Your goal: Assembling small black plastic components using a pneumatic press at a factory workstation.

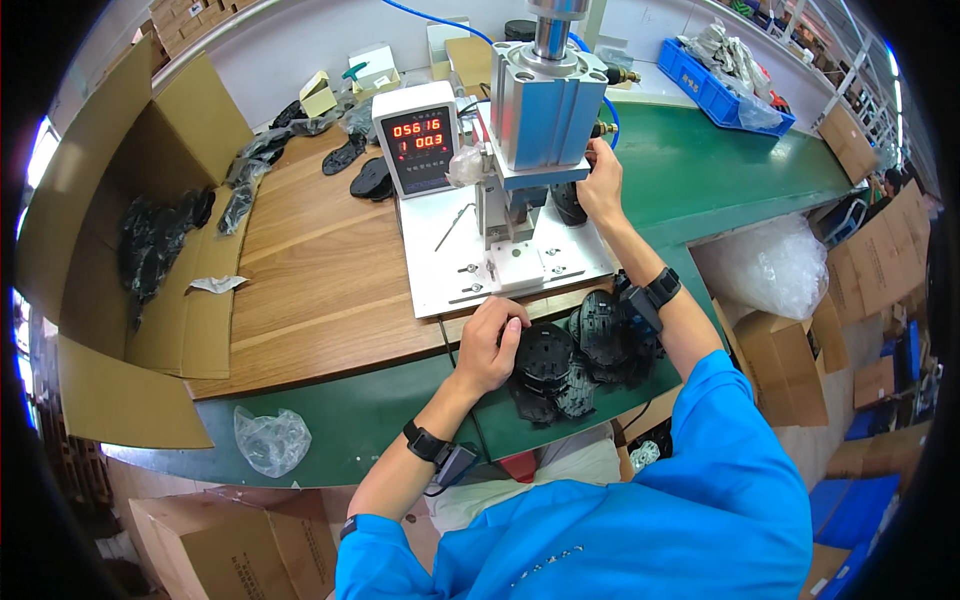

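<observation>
My left hand (487,343) rests at the front edge of the press's base plate with its fingers curled in. Whatever they may hold is hidden. Just right of it lies a pile of black round plastic parts (546,356), some overlapping. My right hand (601,183) is at the right side of a bench press (545,120), its fingers closed and partly hidden behind the press body. A black round plastic part (568,204) shows against that hand, tilted, and appears gripped by it. Below the press head, a small white block fixture (517,263) sits on the white base plate (430,270).
A control box with a red lit display (418,140) stands left of the press. An open carton (190,300) with bagged black parts is at the left. Further away are a blue crate (720,95) and blue air hoses (440,17). A clear plastic bag (272,440) lies on the green table's front.
</observation>
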Available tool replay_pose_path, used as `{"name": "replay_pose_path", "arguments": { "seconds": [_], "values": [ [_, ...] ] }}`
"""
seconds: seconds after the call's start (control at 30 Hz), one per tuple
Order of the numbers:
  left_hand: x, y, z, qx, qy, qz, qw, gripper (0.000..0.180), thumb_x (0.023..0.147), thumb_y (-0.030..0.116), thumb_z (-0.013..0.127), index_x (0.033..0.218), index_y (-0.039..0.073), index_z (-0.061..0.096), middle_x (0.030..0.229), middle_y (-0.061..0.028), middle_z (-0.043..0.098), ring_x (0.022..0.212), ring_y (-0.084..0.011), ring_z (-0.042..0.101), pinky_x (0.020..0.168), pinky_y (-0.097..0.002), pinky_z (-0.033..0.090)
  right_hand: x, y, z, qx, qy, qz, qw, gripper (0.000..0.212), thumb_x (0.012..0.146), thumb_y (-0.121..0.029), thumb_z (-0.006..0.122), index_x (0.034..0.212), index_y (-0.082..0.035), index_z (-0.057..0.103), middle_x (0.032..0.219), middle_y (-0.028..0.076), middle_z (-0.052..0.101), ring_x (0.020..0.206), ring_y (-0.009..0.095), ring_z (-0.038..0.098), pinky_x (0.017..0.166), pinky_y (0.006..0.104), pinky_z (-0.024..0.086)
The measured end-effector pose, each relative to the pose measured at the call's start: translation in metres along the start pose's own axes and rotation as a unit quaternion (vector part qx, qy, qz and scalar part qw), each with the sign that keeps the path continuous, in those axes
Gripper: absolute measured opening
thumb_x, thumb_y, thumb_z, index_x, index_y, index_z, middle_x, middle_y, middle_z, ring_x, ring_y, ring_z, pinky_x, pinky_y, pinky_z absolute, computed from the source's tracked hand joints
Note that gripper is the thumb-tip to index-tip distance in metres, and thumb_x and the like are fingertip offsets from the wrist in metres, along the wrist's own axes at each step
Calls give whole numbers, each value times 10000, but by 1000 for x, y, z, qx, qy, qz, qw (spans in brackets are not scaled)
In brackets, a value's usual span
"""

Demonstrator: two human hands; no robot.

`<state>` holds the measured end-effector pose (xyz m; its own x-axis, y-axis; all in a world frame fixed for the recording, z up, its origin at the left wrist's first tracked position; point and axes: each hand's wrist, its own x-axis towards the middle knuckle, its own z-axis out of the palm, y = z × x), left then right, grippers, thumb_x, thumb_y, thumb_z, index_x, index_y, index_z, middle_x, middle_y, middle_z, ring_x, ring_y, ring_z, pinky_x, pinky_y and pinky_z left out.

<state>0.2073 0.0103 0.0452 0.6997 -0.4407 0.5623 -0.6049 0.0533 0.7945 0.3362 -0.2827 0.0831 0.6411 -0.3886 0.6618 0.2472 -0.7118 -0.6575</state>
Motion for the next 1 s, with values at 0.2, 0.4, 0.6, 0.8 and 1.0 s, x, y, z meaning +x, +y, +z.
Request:
{"name": "replay_pose_path", "arguments": {
  "seconds": [0.2,0.4,0.6,0.8,1.0],
  "values": [
    [1,-3,-3,17,-20,-8,1000,248,1030,172,499,964,-11,654,914,-156,678,842,-297,642,790,-383,513,-4,-4,-7,-14,-33,36,999,244,1017,-96,668,1241,1,674,1169,186,695,1041,318,686,952,436,535],
    [-3,-3,-5,25,-22,-7,999,237,1021,160,499,958,-11,649,912,-149,682,851,-297,643,798,-387,514,-47,-37,-13,-102,-85,11,991,746,902,-223,806,1516,10,450,1447,264,522,1395,434,487,1186,476,393],
    [0,-3,-4,16,-21,-11,1000,223,999,163,516,957,-8,653,907,-138,680,817,-275,626,768,-373,504,-42,-39,-15,-67,-90,11,994,929,802,-157,849,1562,34,350,1501,303,438,1427,459,445,1215,501,379],
    [0,2,-1,3,-13,-1,1000,163,979,140,568,940,0,642,877,-146,643,803,-314,605,740,-398,492,-41,-37,-18,-76,-81,-26,993,924,792,-141,848,1555,8,348,1475,288,438,1388,487,462,1184,508,404],
    [-3,-3,-2,8,-8,7,1000,163,980,139,579,937,0,652,887,-153,655,812,-321,623,740,-401,504,-51,-23,-4,-90,-83,-25,992,1000,756,-175,900,1568,-4,342,1504,285,398,1437,496,405,1222,521,358]
  ]
}}
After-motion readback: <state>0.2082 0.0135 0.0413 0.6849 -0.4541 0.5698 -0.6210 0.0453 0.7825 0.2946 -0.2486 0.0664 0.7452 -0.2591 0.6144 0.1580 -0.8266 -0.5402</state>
